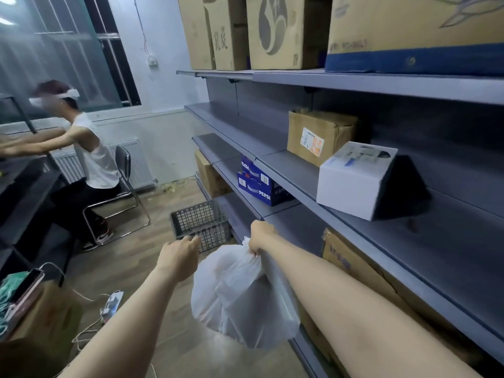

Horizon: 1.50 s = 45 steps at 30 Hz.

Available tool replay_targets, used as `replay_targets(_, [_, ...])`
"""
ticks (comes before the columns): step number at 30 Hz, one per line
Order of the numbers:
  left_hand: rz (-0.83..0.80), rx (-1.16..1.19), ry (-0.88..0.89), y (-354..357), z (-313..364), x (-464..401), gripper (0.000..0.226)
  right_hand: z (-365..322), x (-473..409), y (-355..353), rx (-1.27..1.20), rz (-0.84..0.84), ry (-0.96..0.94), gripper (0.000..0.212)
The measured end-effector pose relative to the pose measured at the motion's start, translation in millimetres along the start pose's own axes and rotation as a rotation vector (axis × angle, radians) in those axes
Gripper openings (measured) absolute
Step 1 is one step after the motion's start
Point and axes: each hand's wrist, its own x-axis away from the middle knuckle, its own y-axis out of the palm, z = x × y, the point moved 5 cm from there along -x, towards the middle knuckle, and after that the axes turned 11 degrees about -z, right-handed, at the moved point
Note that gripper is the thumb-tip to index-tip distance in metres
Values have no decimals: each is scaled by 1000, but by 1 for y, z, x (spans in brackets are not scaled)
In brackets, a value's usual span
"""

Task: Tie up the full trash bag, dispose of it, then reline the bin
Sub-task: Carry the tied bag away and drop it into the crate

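A full white trash bag (240,293) hangs in the air below my right hand (261,236), which is closed on the bag's gathered top. The bag bulges and swings clear of the wooden floor, close to the grey shelving. My left hand (178,257) is stretched forward just left of the bag, fingers loosely curled, holding nothing and not touching the bag. No bin is in view.
Grey metal shelving (354,192) with cardboard boxes, a white box (354,181) and Pepsi cartons runs along the right. A grey plastic crate (201,222) sits on the floor ahead. A person sits on a chair (120,192) at left. A power strip and cables lie near a box at lower left.
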Motion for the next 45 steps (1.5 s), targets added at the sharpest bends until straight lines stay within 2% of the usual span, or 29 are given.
replay_targets(5, [-32, 9, -46, 11, -19, -74, 20, -16, -81, -22, 13, 2, -39, 19])
replay_targets(8, [-53, 32, -77, 21, -36, -107, 20, -25, -128, -37, 16, 12, -54, 14])
replay_targets(11, [-90, 34, -128, 33, -61, -131, 20, -35, -166, -44, 21, 34, -45, 28])
replay_targets(15, [-131, 7, -148, 50, -98, -170, 19, -51, -218, -49, 41, 42, -58, 34])
replay_targets(23, [-138, -36, -105, 65, -180, -292, 21, -99, -340, -58, 71, -3, -7, 31])
replay_targets(27, [-139, -36, -64, 65, -217, -352, 19, -124, -395, -67, 61, -19, 35, 39])
replay_targets(36, [-174, -65, 34, 79, -285, -492, 20, -177, -528, -86, 12, 6, 88, 40])
replay_targets(45, [-169, -78, 38, 79, -350, -638, 20, -218, -673, -114, -11, -30, 145, 29])
